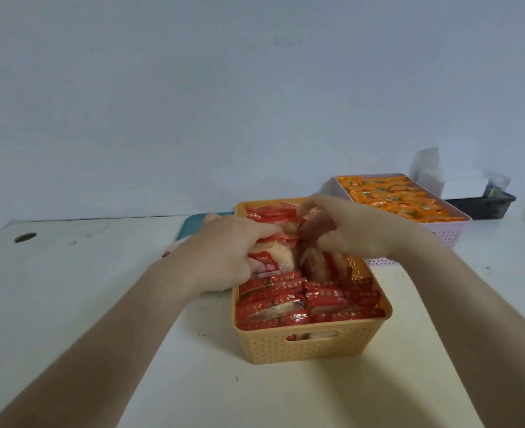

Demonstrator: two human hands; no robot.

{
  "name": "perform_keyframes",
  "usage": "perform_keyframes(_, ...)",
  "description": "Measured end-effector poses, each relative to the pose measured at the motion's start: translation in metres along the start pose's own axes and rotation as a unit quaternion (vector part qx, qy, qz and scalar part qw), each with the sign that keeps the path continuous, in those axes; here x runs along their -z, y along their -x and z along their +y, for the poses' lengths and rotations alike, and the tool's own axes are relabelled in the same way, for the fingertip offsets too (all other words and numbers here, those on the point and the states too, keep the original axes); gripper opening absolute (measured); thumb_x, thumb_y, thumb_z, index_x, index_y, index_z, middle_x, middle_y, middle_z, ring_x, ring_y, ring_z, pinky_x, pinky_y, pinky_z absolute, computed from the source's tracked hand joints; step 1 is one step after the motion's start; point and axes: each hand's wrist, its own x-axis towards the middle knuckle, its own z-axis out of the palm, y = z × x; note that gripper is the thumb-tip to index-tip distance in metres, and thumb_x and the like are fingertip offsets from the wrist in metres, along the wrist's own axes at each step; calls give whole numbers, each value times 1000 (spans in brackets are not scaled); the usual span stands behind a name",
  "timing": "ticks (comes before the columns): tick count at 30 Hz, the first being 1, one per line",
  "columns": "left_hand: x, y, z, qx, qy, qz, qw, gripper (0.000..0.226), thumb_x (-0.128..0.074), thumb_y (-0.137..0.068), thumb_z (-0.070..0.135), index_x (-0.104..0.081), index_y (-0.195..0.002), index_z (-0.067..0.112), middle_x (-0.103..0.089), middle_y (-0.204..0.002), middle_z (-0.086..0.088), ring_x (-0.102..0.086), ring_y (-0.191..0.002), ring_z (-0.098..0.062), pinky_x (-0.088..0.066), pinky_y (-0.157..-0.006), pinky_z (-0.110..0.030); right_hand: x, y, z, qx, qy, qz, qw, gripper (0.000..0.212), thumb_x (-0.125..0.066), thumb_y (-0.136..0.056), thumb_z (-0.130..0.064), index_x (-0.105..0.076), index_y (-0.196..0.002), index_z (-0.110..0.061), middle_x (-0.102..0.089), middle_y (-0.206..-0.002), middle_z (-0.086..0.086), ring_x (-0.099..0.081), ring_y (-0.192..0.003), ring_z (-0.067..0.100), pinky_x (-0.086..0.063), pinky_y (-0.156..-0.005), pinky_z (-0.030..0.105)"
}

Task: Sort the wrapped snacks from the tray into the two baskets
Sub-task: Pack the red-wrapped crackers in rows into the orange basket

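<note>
- At the middle of the bench (69, 288), a yellow basket (310, 347) holds red snacks (323, 299).
- The left hand (227, 251) grips a bundle of them over its left rim; the right hand (357, 227) pinches wrappers beside it.
- Toward the far right edge, a pink basket (449, 236) holds orange snacks (400, 199); the tray (190, 227) lies behind the left hand.

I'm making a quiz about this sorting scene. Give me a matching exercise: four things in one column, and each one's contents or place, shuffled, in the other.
1 orange basket
2 pink basket
3 tray
4 black bin

A holds orange-wrapped snacks
B farthest to the right
C holds red-wrapped snacks
D behind the left hand

Pairs: 1-C, 2-A, 3-D, 4-B
</note>
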Motion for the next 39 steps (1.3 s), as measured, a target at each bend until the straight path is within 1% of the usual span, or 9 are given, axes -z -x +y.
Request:
perform_keyframes(2, 0, -4, 4, -1, -23, -54, 998, 52, -62, -90, 37, -42, -138, 45, -55, -133, 17, -45, -128, -12, -25, -111, -44, 7, 1, 3, -2, 119, 37, 992, 44, -63, -82, -18, -46, -120, -34, -63, -110, -9, -59, -103, 14, -52, -87, 38)
perform_keyframes(6, 0, -18, 11, -26, -96, -123, 987, 33, -53, -94, 38, -46, -127, 37, -58, -118, 12, -52, -116, -15, -31, -102, -45, -3, 4, 4, -13, 254, -26, 967, 53, -66, -79, -46, -45, -126, -34, -55, -115, -9, -45, -108, 17, -47, -91, 41)
perform_keyframes(11, 1, -25, 13, -55, -132, -104, 984, 45, -62, -84, 29, -46, -126, 34, -56, -114, 8, -52, -110, -16, -35, -93, -37, -13, 1, 5, 26, 322, 22, 946, 38, -55, -88, -32, -47, -123, -21, -53, -117, 0, -51, -111, 26, -43, -88, 40)
perform_keyframes(15, 1, -29, 7, -66, -117, -190, 972, 39, -55, -91, 44, -47, -127, 32, -50, -117, 7, -49, -113, -15, -41, -97, -38, -15, -3, 9, 46, 207, 79, 974, 19, -54, -88, -15, -65, -101, -23, -51, -76, -15, -54, -77, 6, -43, -65, 23)
perform_keyframes(18, 6, -31, 5, -42, -6, -260, 965, 48, -29, -82, 78, -54, -102, 42, -51, -100, 19, -50, -103, -7, -35, -98, -34, -9, -3, 12, 42, 138, 149, 978, 25, -57, -79, -5, -67, -85, -27, -49, -63, -18, -47, -60, -3, -34, -51, 11)
perform_keyframes(21, 4, -31, 11, -22, 118, -194, 974, 57, -23, -80, 75, -59, -84, 31, -60, -84, 12, -57, -84, -8, -45, -87, -30, 0, 1, 15, 44, 200, 175, 963, 18, -58, -84, -14, -64, -98, -24, -55, -73, -15, -53, -73, 8, -41, -62, 22)
perform_keyframes(25, -1, -40, 23, -63, 80, -59, 993, 31, -45, -100, 36, -62, -125, 30, -67, -120, 9, -59, -111, -10, -43, -98, -31, 1, 4, 22, 28, 310, 96, 946, 30, -54, -86, -39, -57, -114, -27, -66, -99, -4, -54, -96, 23, -51, -80, 42)
perform_keyframes(31, -10, -58, 42, -60, 32, -132, 989, 47, -61, -85, 24, -56, -130, 31, -68, -115, 6, -61, -100, -13, -50, -89, -35, -9, -1, 28, 44, 299, 70, 951, 49, -51, -79, -47, -40, -122, -25, -63, -95, -4, -52, -94, 26, -47, -87, 42)
perform_keyframes(39, -11, -60, 32, -27, 57, -63, 996, 25, -82, -68, 37, -71, -88, 28, -70, -87, 8, -62, -82, -12, -53, -76, -39, -10, 14, 14, 84, 291, 106, 947, 40, -49, -90, -43, -42, -127, -31, -64, -95, -6, -51, -78, 17, -35, -61, 29)
